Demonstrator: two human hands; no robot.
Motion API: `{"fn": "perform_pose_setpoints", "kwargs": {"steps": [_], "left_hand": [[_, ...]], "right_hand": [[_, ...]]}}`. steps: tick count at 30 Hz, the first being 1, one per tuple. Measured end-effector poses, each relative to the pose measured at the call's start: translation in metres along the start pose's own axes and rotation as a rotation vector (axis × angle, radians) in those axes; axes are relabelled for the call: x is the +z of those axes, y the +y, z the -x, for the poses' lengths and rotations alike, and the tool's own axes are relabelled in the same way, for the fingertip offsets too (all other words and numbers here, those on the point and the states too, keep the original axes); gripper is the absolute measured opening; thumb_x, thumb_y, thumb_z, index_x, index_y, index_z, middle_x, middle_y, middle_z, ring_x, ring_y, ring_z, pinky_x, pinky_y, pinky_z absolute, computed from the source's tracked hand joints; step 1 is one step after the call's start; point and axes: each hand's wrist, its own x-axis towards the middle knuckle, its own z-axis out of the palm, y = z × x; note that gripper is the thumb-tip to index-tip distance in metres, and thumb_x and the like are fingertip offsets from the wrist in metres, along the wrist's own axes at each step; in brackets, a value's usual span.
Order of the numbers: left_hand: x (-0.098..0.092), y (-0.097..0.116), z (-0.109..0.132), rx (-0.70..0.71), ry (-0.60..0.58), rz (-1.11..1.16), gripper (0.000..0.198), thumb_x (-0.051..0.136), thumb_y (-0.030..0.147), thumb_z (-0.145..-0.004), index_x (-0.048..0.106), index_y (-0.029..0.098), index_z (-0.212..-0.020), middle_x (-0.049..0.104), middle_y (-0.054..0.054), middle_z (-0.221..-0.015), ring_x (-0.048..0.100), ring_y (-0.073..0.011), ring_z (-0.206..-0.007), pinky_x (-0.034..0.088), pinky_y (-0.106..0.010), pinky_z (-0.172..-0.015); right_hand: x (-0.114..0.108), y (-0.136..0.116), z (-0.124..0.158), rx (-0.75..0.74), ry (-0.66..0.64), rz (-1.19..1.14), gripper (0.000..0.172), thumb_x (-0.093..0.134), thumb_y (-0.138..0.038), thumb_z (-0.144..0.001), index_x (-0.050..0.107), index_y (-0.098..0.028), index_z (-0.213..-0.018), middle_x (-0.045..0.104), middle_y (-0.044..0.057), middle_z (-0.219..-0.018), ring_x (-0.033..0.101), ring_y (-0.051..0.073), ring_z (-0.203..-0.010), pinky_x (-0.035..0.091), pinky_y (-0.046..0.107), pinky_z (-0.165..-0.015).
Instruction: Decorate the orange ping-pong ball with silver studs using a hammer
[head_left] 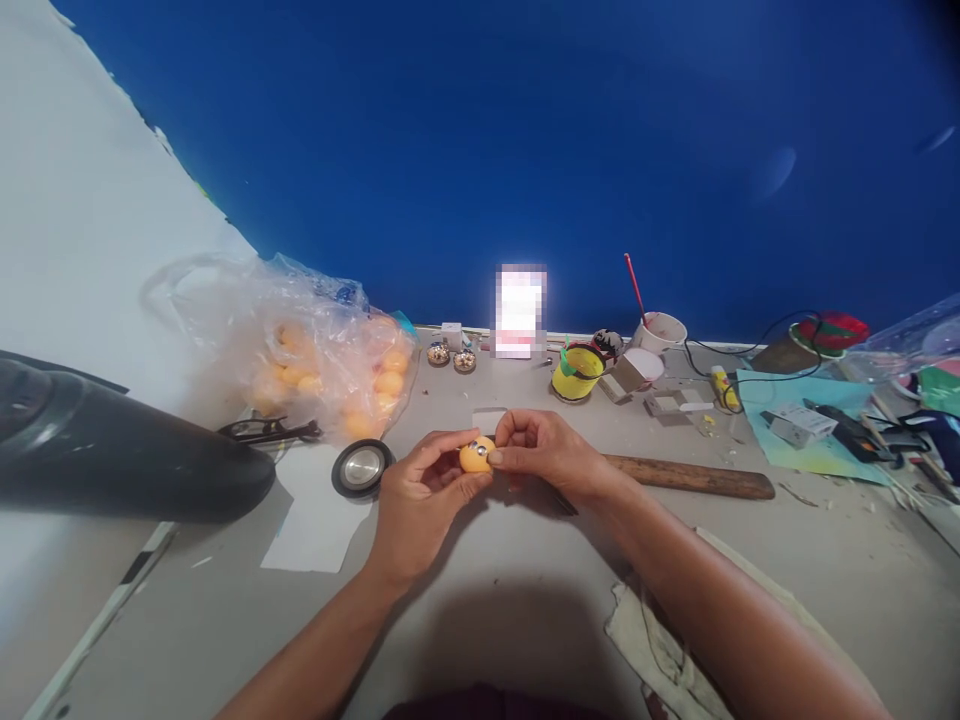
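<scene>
Between both hands, above the table's middle, is an orange ping-pong ball (474, 458) with small shiny silver pieces (481, 449) on its upper face. My left hand (424, 490) grips the ball from the left, thumb below and fingers above. From the right, my right hand (551, 455) has its thumb pressed against the ball beside the silver pieces, its fingers curled. Whether those fingers also pinch something small is hidden. A wooden stick with a flat handle (690, 477) lies behind my right wrist. Left of my left hand sits a round black-rimmed metal disc (363, 467).
A clear plastic bag (322, 330) of orange balls stands at the back left, near a thick dark cylinder (135, 450). Along the blue wall are a yellow pot (576, 373), a white cup (660, 332) and small boxes. A glue gun (847, 430) lies right; pale cloth (667, 650) lies near my right forearm.
</scene>
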Motion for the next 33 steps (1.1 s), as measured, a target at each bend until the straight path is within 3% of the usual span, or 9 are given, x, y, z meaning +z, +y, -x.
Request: {"fn": "perform_pose_setpoints", "kwargs": {"steps": [4,8,10,15,19,24,29,31,33], "left_hand": [[-0.001,0.001,-0.001,-0.134,-0.049,0.195,0.038,0.085,0.029,-0.071,0.074,0.021,-0.106,0.075,-0.005,-0.097,0.069,-0.0170,-0.086,0.058,-0.028,-0.076],[-0.004,0.003,-0.005,-0.245,-0.069,0.356,0.027,0.080,0.030,-0.072,0.075,0.017,-0.095,0.073,-0.007,-0.091,0.063,-0.0135,-0.068,0.053,-0.026,-0.061],[-0.005,0.004,-0.007,-0.316,-0.079,0.422,0.025,0.079,0.027,-0.071,0.075,0.016,-0.092,0.073,-0.009,-0.092,0.062,-0.0141,-0.066,0.052,-0.027,-0.059],[-0.007,0.004,-0.008,-0.387,-0.080,0.495,0.034,0.075,0.034,-0.076,0.074,0.015,-0.105,0.072,-0.011,-0.093,0.062,-0.0148,-0.067,0.051,-0.028,-0.058],[-0.007,0.000,-0.007,-0.297,-0.096,0.353,0.043,0.083,0.029,-0.069,0.072,0.019,-0.109,0.067,-0.002,-0.088,0.059,-0.0103,-0.068,0.049,-0.022,-0.060],[-0.005,-0.004,-0.005,-0.173,0.028,0.075,0.050,0.083,0.026,-0.066,0.066,0.020,-0.113,0.066,-0.001,-0.092,0.063,-0.0128,-0.079,0.053,-0.024,-0.070],[-0.007,-0.010,-0.006,-0.144,0.039,-0.158,0.045,0.080,0.031,-0.070,0.066,0.018,-0.110,0.069,-0.004,-0.090,0.062,-0.0155,-0.076,0.052,-0.028,-0.067],[-0.008,-0.009,-0.006,-0.118,0.046,-0.229,0.041,0.080,0.030,-0.069,0.068,0.018,-0.107,0.070,-0.004,-0.091,0.062,-0.0159,-0.076,0.051,-0.029,-0.069],[-0.008,-0.006,-0.005,-0.071,0.035,-0.269,0.037,0.079,0.029,-0.070,0.069,0.018,-0.104,0.070,-0.004,-0.092,0.062,-0.0162,-0.077,0.050,-0.029,-0.072]], "right_hand": [[-0.014,-0.017,0.005,-0.034,-0.006,0.112,0.038,0.073,-0.054,-0.079,0.061,-0.018,-0.079,0.064,-0.001,-0.068,0.058,0.012,-0.056,0.049,0.026,-0.055],[-0.038,-0.045,0.022,-0.036,0.095,0.860,0.021,0.069,-0.040,-0.081,0.066,-0.019,-0.081,0.068,0.002,-0.075,0.060,0.015,-0.066,0.038,0.026,-0.057],[-0.047,-0.051,0.027,0.062,0.085,1.226,0.021,0.074,-0.036,-0.074,0.070,-0.021,-0.088,0.072,0.005,-0.086,0.063,0.019,-0.076,0.032,0.027,-0.058],[-0.050,-0.036,0.020,0.312,-0.040,1.614,0.034,0.081,-0.035,-0.065,0.070,-0.019,-0.092,0.074,0.011,-0.090,0.067,0.027,-0.081,0.026,0.029,-0.056],[-0.053,-0.032,0.016,0.294,-0.066,1.580,0.028,0.077,-0.031,-0.067,0.070,-0.019,-0.092,0.074,0.011,-0.091,0.067,0.027,-0.082,0.027,0.029,-0.056],[-0.068,-0.051,0.031,0.173,-0.015,1.395,0.018,0.063,-0.028,-0.082,0.072,-0.022,-0.096,0.075,0.009,-0.098,0.066,0.025,-0.084,0.036,0.030,-0.062],[-0.045,-0.071,0.046,-0.263,0.118,1.006,0.033,0.049,-0.032,-0.099,0.067,-0.026,-0.127,0.071,0.008,-0.121,0.065,0.026,-0.105,0.047,0.035,-0.085],[-0.027,-0.072,0.048,-0.447,0.108,0.862,0.035,0.047,-0.033,-0.102,0.065,-0.027,-0.131,0.069,0.008,-0.126,0.062,0.026,-0.114,0.046,0.038,-0.097],[-0.011,-0.070,0.048,-0.507,0.059,0.818,0.033,0.047,-0.031,-0.102,0.067,-0.026,-0.129,0.070,0.007,-0.123,0.063,0.024,-0.113,0.047,0.039,-0.100]]}}
